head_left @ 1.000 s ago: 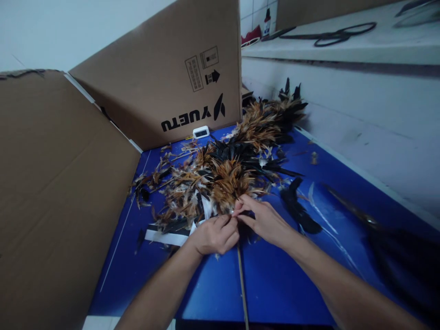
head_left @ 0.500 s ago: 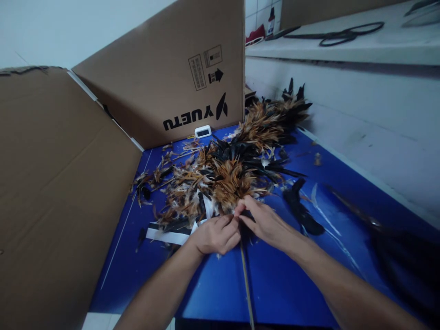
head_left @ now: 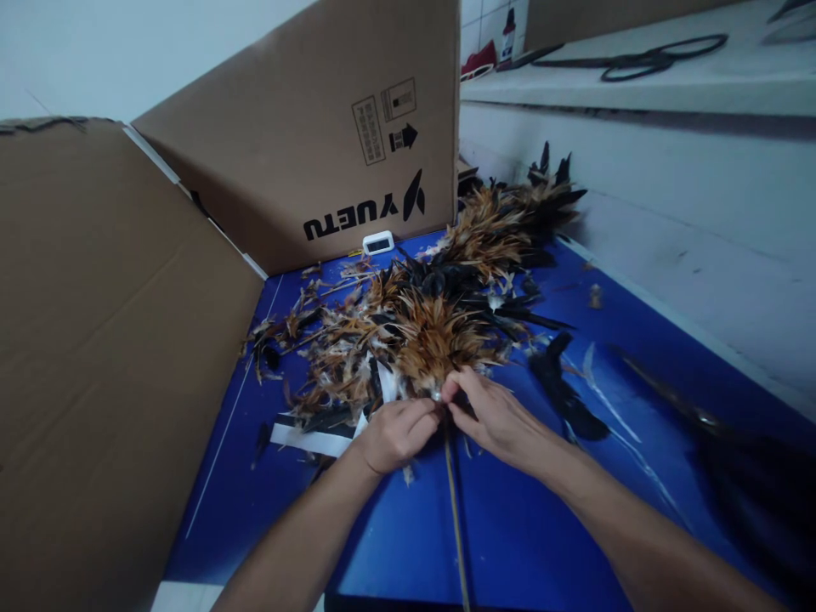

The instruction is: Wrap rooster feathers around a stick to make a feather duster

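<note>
A feather duster lies pointing away from me, with brown and black feathers [head_left: 437, 336] bunched around the far end of a thin wooden stick [head_left: 456, 518]. At the feathers' base, my left hand [head_left: 399, 433] is closed, its fingertips pressed against the neck of the duster from the left. From the other side my right hand [head_left: 494, 421] pinches the same spot with thumb and forefinger. Any thread or small piece between the fingertips is too small to make out. A white strip [head_left: 312, 438] with a dark edge lies beside my left wrist, partly under loose feathers.
Loose feathers [head_left: 331, 365] litter the blue table [head_left: 395, 544]. Another feathered bundle [head_left: 503, 221] lies behind. Large dark-handled scissors [head_left: 701, 416], blurred, lie at right near a black feather clump [head_left: 561, 387]. Cardboard [head_left: 286, 153] walls the left and back. More scissors [head_left: 656, 61] rest on a ledge.
My hands stay at the base of the feathers. The right fingertips have parted slightly from the left ones, uncovering a small whitish spot there. The view has shifted a little.
</note>
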Demonstrator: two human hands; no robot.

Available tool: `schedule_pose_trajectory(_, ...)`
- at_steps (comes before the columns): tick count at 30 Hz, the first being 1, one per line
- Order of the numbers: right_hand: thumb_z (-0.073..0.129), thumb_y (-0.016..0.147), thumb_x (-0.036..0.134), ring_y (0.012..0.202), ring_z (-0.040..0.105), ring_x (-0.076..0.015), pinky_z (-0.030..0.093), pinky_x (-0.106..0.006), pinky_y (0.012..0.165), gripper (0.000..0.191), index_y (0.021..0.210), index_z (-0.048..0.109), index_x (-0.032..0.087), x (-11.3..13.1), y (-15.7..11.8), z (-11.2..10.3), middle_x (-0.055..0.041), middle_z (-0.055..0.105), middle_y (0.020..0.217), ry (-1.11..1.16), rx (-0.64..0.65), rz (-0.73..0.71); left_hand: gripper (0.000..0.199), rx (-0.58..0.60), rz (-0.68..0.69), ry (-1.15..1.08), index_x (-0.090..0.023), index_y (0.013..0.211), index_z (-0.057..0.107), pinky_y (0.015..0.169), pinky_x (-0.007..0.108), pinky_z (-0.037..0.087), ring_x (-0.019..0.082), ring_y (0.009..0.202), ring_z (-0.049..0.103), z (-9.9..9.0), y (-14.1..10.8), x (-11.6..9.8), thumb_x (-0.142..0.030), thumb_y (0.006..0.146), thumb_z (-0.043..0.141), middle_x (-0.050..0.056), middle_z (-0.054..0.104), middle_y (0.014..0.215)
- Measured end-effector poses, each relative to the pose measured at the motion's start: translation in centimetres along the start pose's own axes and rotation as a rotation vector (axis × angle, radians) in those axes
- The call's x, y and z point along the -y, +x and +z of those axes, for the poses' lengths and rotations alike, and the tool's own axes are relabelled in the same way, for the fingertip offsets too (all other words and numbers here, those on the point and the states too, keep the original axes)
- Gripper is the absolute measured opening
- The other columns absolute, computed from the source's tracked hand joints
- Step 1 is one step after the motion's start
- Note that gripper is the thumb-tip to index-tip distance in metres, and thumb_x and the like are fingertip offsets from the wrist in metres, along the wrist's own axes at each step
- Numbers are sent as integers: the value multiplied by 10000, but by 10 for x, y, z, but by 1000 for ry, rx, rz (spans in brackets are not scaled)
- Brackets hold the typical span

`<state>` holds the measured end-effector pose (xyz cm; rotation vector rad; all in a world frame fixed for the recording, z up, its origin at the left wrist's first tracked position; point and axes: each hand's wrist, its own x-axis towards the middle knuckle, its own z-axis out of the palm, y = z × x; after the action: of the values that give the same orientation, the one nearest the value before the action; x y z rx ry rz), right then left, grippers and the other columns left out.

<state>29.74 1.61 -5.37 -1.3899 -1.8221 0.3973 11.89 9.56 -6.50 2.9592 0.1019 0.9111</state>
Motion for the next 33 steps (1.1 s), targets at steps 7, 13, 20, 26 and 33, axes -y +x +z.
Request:
schedule_pose_trajectory(7,405,806,94,689,546,-166,422,-286,641,142,857,384,226,5,-1,-4,-19,530,776,-65,-2,51,125,-127,-394,-440,-179,757,585,743,275,521,145,825,634,0,9,-2,-123,839,510,67,672,853)
schedule_pose_trajectory(13,409,797,101,653,535,-152,407,-267,611,167,897,384,232,1,-3,-10,4,524,759,-82,12,135,101,-177,-604,-583,-172,694,595,715,288,502,155,758,642,-5,12,-1,-170,794,602,58,689,806)
schedule_pose_trajectory(20,409,813,98,711,550,-156,421,-277,664,165,902,433,234,-2,-4,-12,-11,549,813,-100,61,184,109,-200,-759,-689,-160,676,593,701,277,496,153,739,649,-2,12,0,-190,774,630,61,696,807)
schedule_pose_trajectory(26,408,808,102,835,579,-196,452,-321,749,248,980,541,221,-1,-3,-9,-55,588,914,-166,45,145,104,-184,-818,-709,-157,686,591,668,254,494,148,744,648,1,12,-1,-204,774,624,59,693,818)
schedule_pose_trajectory(33,488,824,194,788,595,-202,459,-323,734,132,840,618,210,5,1,-5,-49,616,808,-222,8,145,84,-197,-778,-675,-160,683,597,666,250,490,147,735,643,2,12,-1,-170,765,614,54,688,796)
